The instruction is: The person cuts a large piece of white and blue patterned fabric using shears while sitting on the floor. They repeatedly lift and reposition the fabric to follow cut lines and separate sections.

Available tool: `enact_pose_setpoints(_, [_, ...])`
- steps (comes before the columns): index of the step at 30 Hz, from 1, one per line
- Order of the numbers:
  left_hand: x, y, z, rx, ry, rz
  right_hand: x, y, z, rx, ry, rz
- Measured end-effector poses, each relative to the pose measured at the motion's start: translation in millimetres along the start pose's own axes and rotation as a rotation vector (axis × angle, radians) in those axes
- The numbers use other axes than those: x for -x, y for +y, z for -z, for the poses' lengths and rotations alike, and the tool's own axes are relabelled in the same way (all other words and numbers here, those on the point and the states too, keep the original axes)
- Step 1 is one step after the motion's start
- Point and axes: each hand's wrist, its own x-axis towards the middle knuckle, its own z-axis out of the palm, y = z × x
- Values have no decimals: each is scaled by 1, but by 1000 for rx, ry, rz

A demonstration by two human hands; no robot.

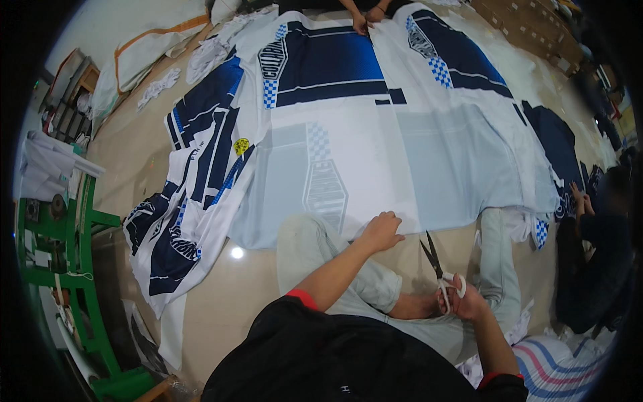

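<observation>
A large sheet of printed fabric (375, 154), white with navy, blue and checkered panels, is spread on the floor in front of me. My left hand (382, 231) is at its near edge, fingers curled over the cloth and partly hidden. Beside my bent leg, my right hand (464, 300) grips scissors (434, 258) by their white handles. Their dark blades are slightly parted, point away from me and lie just short of the fabric's edge.
Another person's hands (367, 20) touch the fabric's far edge. A second person (596, 248) sits at the right, handling navy cloth (552, 137). Crumpled printed pieces (181, 214) lie at the left, near a green metal frame (84, 268). A striped sack (559, 368) is at lower right.
</observation>
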Motion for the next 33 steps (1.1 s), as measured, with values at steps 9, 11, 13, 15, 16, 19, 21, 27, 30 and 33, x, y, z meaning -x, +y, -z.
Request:
enact_pose_setpoints(9, [-11,-5,-5,-94,-20,-30,-32,18,-37,129,142,308])
enact_pose_setpoints(11, [-11,-1,0,-63,-46,-9,-35,17,-43,208,232,287])
enact_pose_setpoints(13, [-11,4,6,-54,-41,17,-37,14,-47,247,246,281])
enact_pose_setpoints(15, [-11,9,10,-70,-72,20,-41,13,-50,269,275,269])
enact_pose_setpoints(16, [-11,11,12,-57,-84,21,-43,13,-50,284,294,268])
enact_pose_setpoints(19, [-10,14,13,-30,-92,-13,-52,18,-50,311,329,277])
enact_pose_setpoints(21, [-9,14,13,-18,-93,-28,-57,20,-45,336,346,295])
enact_pose_setpoints(27, [-7,16,15,-20,-93,-36,-63,15,-24,312,300,284])
enact_pose_setpoints(30, [-8,16,15,-23,-113,-31,-66,16,-25,361,314,307])
enact_pose_setpoints(33, [-10,16,13,-33,-122,-32,-69,19,-31,371,338,332])
